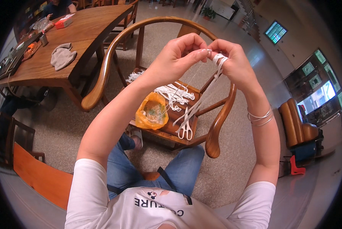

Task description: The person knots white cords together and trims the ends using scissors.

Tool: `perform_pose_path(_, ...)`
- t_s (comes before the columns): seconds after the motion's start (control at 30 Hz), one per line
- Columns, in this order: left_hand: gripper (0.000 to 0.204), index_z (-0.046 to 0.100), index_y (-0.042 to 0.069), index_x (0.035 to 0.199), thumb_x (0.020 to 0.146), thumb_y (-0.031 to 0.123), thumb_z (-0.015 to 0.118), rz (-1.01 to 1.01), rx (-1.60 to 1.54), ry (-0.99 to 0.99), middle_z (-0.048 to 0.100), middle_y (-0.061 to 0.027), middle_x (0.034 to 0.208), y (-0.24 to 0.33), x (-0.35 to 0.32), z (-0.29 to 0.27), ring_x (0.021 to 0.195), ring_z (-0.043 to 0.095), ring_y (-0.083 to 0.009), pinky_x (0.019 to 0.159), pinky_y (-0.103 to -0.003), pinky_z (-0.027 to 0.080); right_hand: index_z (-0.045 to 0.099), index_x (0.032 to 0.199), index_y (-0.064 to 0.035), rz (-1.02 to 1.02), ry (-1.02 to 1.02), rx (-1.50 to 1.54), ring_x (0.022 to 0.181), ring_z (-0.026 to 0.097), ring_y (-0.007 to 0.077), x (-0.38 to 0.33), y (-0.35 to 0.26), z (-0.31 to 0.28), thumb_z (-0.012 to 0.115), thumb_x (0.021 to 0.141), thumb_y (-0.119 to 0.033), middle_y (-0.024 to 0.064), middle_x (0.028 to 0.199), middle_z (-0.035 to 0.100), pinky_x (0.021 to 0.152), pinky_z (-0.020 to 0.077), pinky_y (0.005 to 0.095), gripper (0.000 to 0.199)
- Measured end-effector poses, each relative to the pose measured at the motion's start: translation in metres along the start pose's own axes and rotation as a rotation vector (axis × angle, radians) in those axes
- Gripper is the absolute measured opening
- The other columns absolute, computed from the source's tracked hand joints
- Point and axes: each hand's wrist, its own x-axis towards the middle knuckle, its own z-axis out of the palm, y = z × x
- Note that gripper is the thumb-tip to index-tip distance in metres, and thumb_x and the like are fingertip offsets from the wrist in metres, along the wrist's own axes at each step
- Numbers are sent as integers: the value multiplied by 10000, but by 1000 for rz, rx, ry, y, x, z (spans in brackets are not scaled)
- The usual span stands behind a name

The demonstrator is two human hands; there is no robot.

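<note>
Big wooden table (79,34) up on the left, with a grey cloth (62,55) and a red box (63,22) on top. Brown couch (299,128) far right. Green plant (208,13) way back.

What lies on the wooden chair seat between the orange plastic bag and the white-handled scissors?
Bare wood only, in the head view: the orange plastic bag and white-handled scissors lie apart on the wooden chair seat. The white cord pile sits farther back.

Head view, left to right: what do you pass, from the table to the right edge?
Grey cloth on the wooden table → orange plastic bag on the wooden chair → left hand → right hand wound with white cord → brown seat.
</note>
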Motion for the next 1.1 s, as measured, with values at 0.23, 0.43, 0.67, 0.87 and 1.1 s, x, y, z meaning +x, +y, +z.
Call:
perform_pose_path(0.23, 151, 557, 30, 1008, 883, 105, 598, -152, 108, -33, 543, 44, 845, -19, -15, -15, 773, 495, -9, 688, -162, 414, 604, 865, -14, -10, 142, 117, 611, 399, 22, 5, -15, -11, 582, 886, -141, -49, 687, 525, 524, 318, 195, 131)
perform_pose_path(0.43, 262, 607, 32, 1082, 852, 153, 645, -168, 155, -20, 555, 45, 732, -31, -23, -13, 639, 475, -20, 567, -186, 408, 617, 887, -46, -15, 152, 141, 537, 370, -9, 8, -24, -14, 569, 900, -173, -65, 669, 510, 441, 258, 171, 136)
perform_pose_path(0.67, 190, 682, 30, 961, 844, 176, 654, -318, 220, -94, 617, 0, 736, -44, -31, -20, 659, 521, -52, 580, -214, 428, 649, 943, -78, -50, 204, 143, 490, 345, -27, 14, -22, -23, 565, 908, -193, -63, 693, 542, 416, 223, 140, 147)
perform_pose_path(0.87, 204, 671, 1, 918, 849, 192, 645, -424, 360, -213, 629, -50, 751, -83, -69, -40, 675, 550, -96, 621, -255, 450, 653, 982, -66, -188, 218, 156, 488, 328, -27, 18, -17, -48, 552, 918, -180, -50, 718, 548, 407, 200, 141, 164)
perform_pose_path(1.1, 142, 688, 26, 918, 820, 124, 656, -561, 480, -210, 678, -71, 836, -127, -125, -52, 755, 615, -117, 706, -259, 481, 647, 1019, -60, -194, 220, 188, 513, 335, -20, 24, -19, -68, 560, 915, -185, -39, 753, 556, 416, 202, 140, 185)
